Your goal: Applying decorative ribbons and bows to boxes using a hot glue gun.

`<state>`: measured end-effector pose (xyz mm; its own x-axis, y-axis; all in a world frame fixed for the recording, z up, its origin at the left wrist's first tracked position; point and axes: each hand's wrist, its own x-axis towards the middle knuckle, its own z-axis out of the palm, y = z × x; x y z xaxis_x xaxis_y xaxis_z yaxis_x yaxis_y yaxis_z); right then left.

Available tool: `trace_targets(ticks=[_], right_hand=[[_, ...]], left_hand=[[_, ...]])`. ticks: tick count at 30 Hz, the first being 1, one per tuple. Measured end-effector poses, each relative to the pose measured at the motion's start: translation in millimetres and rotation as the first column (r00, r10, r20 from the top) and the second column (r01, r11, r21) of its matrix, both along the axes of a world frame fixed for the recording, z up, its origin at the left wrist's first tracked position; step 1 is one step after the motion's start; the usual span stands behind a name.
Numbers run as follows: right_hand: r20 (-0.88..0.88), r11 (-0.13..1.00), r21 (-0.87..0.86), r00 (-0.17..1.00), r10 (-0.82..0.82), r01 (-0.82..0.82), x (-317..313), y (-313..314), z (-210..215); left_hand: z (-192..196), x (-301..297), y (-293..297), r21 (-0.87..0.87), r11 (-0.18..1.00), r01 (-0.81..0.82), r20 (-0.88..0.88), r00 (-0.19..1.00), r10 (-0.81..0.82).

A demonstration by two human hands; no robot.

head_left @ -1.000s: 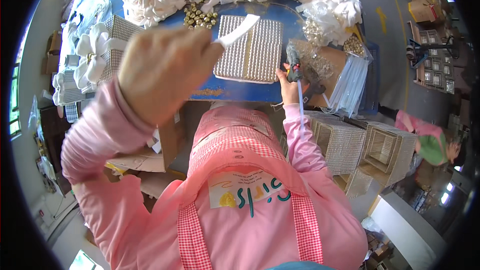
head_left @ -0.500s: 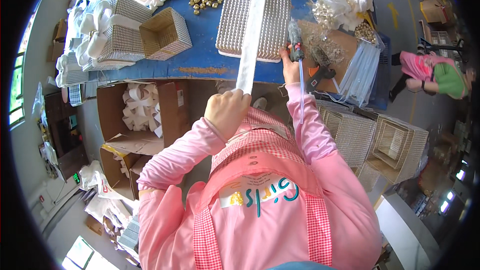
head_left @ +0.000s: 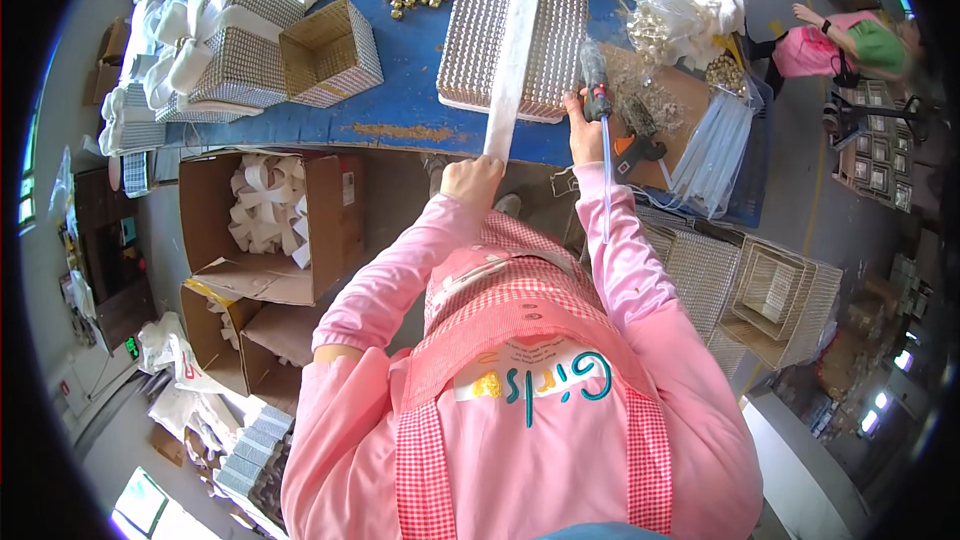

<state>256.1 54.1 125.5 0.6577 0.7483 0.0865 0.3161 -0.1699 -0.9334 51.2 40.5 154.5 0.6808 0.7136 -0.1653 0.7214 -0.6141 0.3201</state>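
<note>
Ribbon (head_left: 514, 60) — down from mid-air, now flat across beaded box (head_left: 465, 45) on blue table (head_left: 410, 95), so top already spanned. Near end pinched in left hand (head_left: 473, 180); glue gun (head_left: 596, 80) gripped in right hand (head_left: 585, 142) beside box.

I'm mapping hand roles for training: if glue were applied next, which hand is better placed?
Right, probably: the right hand holds the glue gun, just beside the studded box. The left hand seems less free, gripping the near end of the white ribbon that lies across the box.
</note>
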Motion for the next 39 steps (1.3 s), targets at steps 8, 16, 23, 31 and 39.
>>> trace_targets(ticks=[8,16,23,31,39], right_hand=[[0.085,0.999,-0.049,0.996,-0.001,0.006,-5.2,-2.0,19.0],[0.047,0.999,-0.052,0.999,0.013,-0.011,-10.3,0.1,29.7],[0.043,0.999,-0.030,0.999,0.019,-0.018,-11.0,2.0,28.3],[0.234,0.998,-0.029,0.971,-0.041,0.049,6.4,-3.3,-6.9],[0.138,0.998,0.001,0.989,-0.058,0.058,-16.8,-0.7,17.8]], left_hand=[[-70.0,17.7,28.3,0.030,0.986,-0.165,0.152,0.976,0.159],[-87.9,30.3,58.7,0.112,0.972,-0.209,0.098,0.975,0.198],[-74.4,47.0,68.7,-0.049,0.945,-0.324,-0.081,0.944,0.319],[25.2,30.5,82.6,-0.383,0.922,0.061,-0.290,0.939,-0.183],[28.8,77.2,223.8,0.419,0.907,0.039,0.032,0.998,-0.058]])
